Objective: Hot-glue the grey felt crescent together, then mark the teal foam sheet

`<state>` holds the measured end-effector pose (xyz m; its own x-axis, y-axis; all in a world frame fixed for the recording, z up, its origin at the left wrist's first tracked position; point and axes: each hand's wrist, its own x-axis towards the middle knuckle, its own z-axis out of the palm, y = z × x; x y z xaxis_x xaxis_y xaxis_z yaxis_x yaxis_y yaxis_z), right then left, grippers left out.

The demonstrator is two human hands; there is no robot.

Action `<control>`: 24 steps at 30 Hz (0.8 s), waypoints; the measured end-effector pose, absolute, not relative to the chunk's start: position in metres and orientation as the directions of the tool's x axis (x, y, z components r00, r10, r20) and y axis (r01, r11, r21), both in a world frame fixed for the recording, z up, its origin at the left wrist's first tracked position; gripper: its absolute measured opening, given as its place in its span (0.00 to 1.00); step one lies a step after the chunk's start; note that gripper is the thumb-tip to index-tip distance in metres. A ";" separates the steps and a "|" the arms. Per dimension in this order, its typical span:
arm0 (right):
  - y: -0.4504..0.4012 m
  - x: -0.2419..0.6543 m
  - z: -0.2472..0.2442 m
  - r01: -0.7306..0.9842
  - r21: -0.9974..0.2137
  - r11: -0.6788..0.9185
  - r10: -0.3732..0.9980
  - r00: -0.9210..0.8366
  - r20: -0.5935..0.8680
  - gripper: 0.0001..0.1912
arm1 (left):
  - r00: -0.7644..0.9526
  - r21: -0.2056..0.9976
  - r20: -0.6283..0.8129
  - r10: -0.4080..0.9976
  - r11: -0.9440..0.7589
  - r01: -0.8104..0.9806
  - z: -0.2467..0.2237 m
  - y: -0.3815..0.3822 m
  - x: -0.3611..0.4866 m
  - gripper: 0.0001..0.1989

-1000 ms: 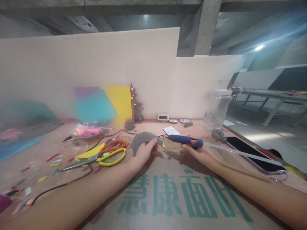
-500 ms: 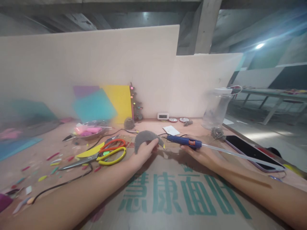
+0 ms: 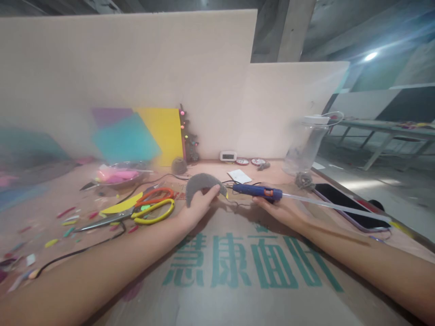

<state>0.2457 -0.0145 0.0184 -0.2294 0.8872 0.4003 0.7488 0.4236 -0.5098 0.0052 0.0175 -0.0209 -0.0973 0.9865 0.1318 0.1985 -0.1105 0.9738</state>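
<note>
Fingers (image 3: 210, 194) hold a fuzzy crescent (image 3: 200, 182) and blue glue gun (image 3: 250, 190).

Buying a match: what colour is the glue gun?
The glue gun is mostly blue, seen in the head view.

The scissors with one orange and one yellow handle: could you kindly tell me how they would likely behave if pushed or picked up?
The scissors look unlikely to roll, as they lie flat with wide looped handles. Their metallic-looking blades suggest a stiff, fairly heavy tool. Pushed, they might sweep along the small scraps beside the blades.
</note>
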 end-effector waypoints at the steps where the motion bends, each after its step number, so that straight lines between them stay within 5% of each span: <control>1: -0.014 0.245 0.019 0.756 -0.510 0.411 0.891 -0.216 0.399 0.17 | -0.085 0.970 0.147 0.986 -0.126 0.207 -0.020 0.017 0.005 0.22; 11: -0.013 0.247 0.014 0.777 -0.521 0.354 0.915 -0.172 0.365 0.18 | -0.107 0.965 0.190 0.976 -0.166 0.203 -0.029 0.025 0.001 0.27; 24: -0.013 0.246 0.015 0.712 -0.511 0.482 0.854 -0.252 0.455 0.14 | -0.084 0.959 0.193 0.978 -0.170 0.228 -0.019 0.020 0.004 0.24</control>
